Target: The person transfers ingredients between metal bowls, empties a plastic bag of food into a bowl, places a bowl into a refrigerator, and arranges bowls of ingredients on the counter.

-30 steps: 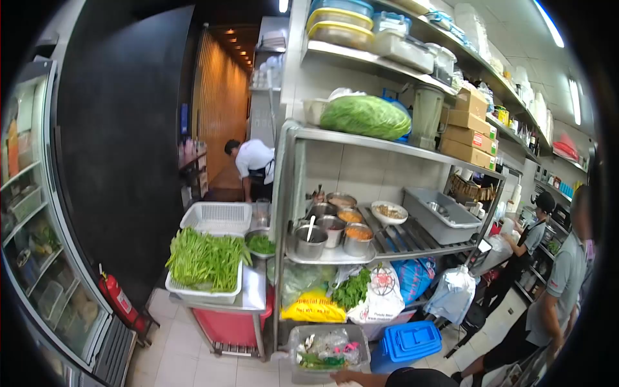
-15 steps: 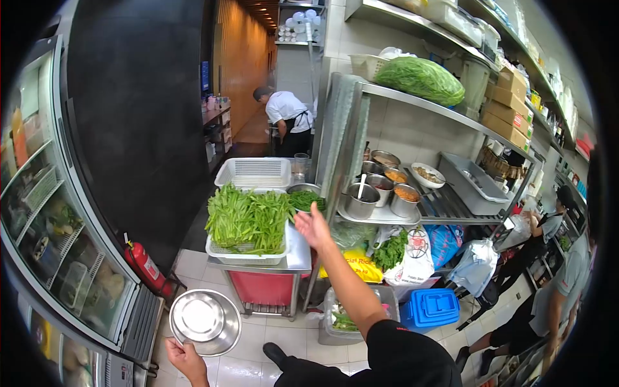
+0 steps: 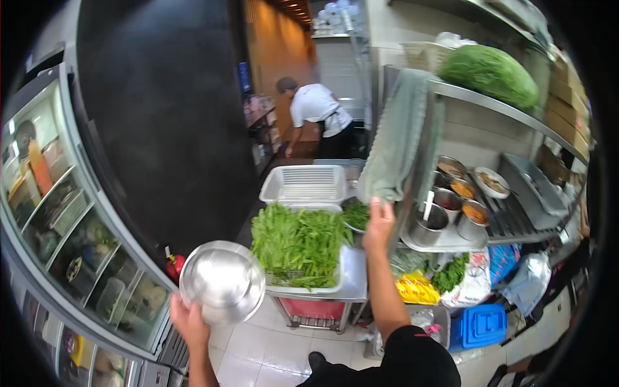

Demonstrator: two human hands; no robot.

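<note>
My left hand (image 3: 189, 320) grips the rim of a shiny round metal bowl (image 3: 222, 284), tilted so that its inside faces me. Up at the shelf post, the fingers of my right hand (image 3: 379, 226) are closed at the lower end of a grey-green towel (image 3: 398, 138) that hangs from the rack. The fingertips partly cover the cloth's edge. Left of that hand, long leafy greens (image 3: 300, 248) heap over a white plastic basket (image 3: 306, 288). A bowl of chopped greens (image 3: 356, 214) sits between the basket and my right hand.
Behind the greens lies another white basket (image 3: 303, 184). Metal pots (image 3: 431, 226) of food stand on the rack at right, beneath a large wrapped green vegetable bundle (image 3: 489, 75). A glass-door fridge (image 3: 84, 226) flanks me at left. Further back, a person (image 3: 319, 113) bends over.
My view has swung left. My right hand has gone from open beside the greens to the towel's lower end. My left hand has raised the metal bowl.
</note>
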